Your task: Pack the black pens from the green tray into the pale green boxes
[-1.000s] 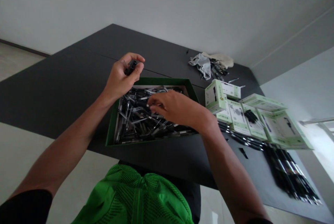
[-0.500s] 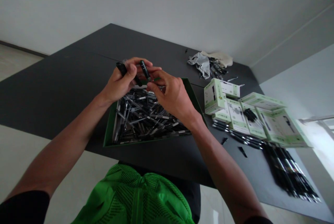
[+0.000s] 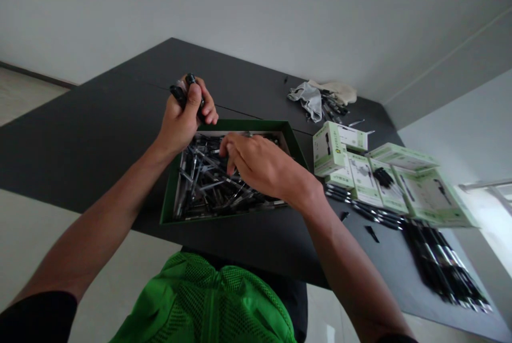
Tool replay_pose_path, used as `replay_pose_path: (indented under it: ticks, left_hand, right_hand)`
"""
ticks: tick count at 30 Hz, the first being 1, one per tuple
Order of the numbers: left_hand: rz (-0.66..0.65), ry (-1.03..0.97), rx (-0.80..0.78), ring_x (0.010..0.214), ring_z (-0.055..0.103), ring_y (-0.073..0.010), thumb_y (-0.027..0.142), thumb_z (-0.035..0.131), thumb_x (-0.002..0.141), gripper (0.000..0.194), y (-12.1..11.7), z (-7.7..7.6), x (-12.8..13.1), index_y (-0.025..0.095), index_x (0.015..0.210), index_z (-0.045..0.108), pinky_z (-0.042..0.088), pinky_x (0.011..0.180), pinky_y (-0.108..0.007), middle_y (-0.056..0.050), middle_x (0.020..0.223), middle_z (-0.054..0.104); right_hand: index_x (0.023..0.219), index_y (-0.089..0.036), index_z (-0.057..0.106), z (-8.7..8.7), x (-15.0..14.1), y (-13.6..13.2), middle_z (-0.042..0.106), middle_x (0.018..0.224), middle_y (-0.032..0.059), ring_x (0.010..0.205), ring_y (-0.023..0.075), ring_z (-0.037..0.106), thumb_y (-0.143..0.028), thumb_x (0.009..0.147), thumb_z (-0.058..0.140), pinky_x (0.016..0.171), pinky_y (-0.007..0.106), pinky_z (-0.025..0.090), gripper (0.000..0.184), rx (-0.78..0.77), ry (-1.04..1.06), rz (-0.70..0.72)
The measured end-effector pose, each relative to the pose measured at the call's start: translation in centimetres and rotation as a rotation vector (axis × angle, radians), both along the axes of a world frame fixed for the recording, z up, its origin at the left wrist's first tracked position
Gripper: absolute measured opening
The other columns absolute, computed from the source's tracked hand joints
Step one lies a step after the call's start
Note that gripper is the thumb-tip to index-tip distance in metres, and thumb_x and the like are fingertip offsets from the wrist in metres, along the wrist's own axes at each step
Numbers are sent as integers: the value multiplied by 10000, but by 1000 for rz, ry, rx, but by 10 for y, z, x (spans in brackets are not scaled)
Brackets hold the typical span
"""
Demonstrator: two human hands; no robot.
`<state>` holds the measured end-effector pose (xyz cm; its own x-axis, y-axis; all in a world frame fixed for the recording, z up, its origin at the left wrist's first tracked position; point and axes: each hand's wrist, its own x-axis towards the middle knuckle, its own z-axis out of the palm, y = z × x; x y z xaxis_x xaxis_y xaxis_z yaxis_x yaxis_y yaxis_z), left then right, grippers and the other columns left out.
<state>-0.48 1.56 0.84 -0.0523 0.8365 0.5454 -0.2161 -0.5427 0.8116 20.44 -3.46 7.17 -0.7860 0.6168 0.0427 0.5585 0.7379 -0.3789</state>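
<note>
My left hand is closed round black pens, their dark ends sticking up past the thumb above the box's back left corner. Part of what it holds is hidden behind the fingers. A shallow green box full of loose black and clear pens stands at the table's front edge. Over the middle of that pile my right hand reaches down, fingers bent and slightly apart. Nothing shows between its thumb and fingers, though the pile behind them is dark.
Green and white pen cartons stand on the right of the dark table. Rows of black pens lie nearer me, with a small black piece beside them. Gloves lie over more pens at the back.
The right hand rose from the box with a black pen, met the left hand, then went back down to the pile. The left hand has tilted, showing more black ends.
</note>
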Motion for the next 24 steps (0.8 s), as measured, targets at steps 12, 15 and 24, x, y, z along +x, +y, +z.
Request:
replay_pose_path:
  ticks: [12,15,24]
  left_hand:
    - [-140,80,-75,551,479,-126,647,776,906,453,-5,1,2,249,882,561,488,580,-305,53,647,454]
    - [-176,82,-61,554,481,-121,631,758,929,435,-6,2,2,239,889,573,492,587,-300,51,655,465]
    - [-206,84,-86,556,480,-126,614,779,918,426,-8,3,3,237,897,583,480,579,-294,51,644,469]
  right_hand:
    - [1076,-124,806,-17,-18,-18,809,1008,179,985,306,788,-503,1067,578,783,353,575,443,9,-400,-2]
    - [1090,-123,811,-24,-25,-25,808,1065,203,1017,311,792,-348,989,724,782,342,597,262,59,-455,-42]
    - [1095,-100,790,-31,-29,-23,806,1070,212,1011,303,796,-157,1013,568,792,352,610,243,79,-439,-62]
